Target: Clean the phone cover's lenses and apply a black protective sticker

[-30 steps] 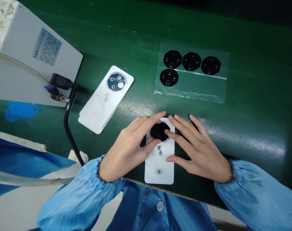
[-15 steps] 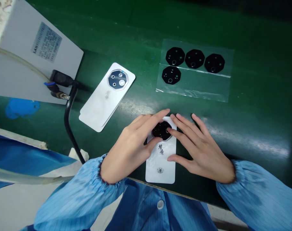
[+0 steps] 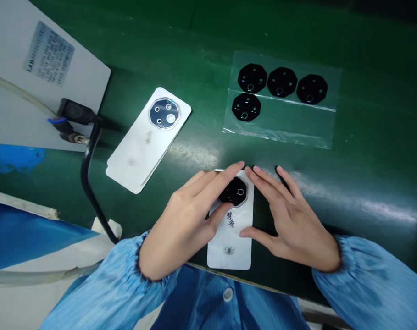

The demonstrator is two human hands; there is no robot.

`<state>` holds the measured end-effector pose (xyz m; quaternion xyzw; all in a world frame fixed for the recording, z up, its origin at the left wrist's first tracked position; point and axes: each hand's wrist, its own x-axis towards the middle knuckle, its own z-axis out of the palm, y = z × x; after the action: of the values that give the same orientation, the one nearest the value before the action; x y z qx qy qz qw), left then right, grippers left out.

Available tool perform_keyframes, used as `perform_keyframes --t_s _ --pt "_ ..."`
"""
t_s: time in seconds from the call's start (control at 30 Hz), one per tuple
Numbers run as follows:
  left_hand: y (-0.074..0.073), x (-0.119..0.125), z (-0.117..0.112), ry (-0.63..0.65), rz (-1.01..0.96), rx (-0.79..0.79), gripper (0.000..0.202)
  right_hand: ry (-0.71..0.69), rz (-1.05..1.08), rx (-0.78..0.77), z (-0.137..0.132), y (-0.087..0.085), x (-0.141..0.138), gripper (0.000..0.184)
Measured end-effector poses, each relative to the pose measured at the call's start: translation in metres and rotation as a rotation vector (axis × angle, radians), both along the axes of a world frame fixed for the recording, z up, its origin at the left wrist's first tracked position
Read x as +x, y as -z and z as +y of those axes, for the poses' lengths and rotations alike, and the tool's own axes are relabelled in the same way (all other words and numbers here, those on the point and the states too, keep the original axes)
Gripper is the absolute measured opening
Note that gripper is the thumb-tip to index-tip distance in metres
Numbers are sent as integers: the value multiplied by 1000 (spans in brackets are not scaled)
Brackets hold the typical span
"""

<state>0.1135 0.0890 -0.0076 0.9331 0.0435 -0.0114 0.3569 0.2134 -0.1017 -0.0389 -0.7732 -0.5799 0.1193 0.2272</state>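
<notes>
A white phone back cover [image 3: 230, 238] lies on the green belt [image 3: 349, 151] near its front edge. A black octagonal lens piece [image 3: 234, 191] sits in its camera ring. My left hand [image 3: 184, 220] rests on the cover's left side, index finger and thumb bracketing the lens piece. My right hand [image 3: 287, 220] lies on the right side with fingers stretched out, fingertips at the cover's top edge and thumb pressing its middle.
A clear film sheet [image 3: 284, 123] carrying several black octagonal lens pieces [image 3: 281, 81] lies farther back. A stack of white covers [image 3: 142, 146] with a fitted lens sits to the left. A grey box [image 3: 39, 73] with black cable [image 3: 87, 169] stands far left.
My right fingers have slid off the lens piece to the cover's right edge. The view has shifted slightly; the cover stays in place.
</notes>
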Motion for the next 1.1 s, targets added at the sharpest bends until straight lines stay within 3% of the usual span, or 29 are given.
perform_keyframes --t_s 0.3,1.1 --pt "0 0 1 58 -49 55 62 -6 4 -7 0 -1 0 88" --pt "2 0 3 66 -71 35 59 -7 -15 -32 0 -1 0 89"
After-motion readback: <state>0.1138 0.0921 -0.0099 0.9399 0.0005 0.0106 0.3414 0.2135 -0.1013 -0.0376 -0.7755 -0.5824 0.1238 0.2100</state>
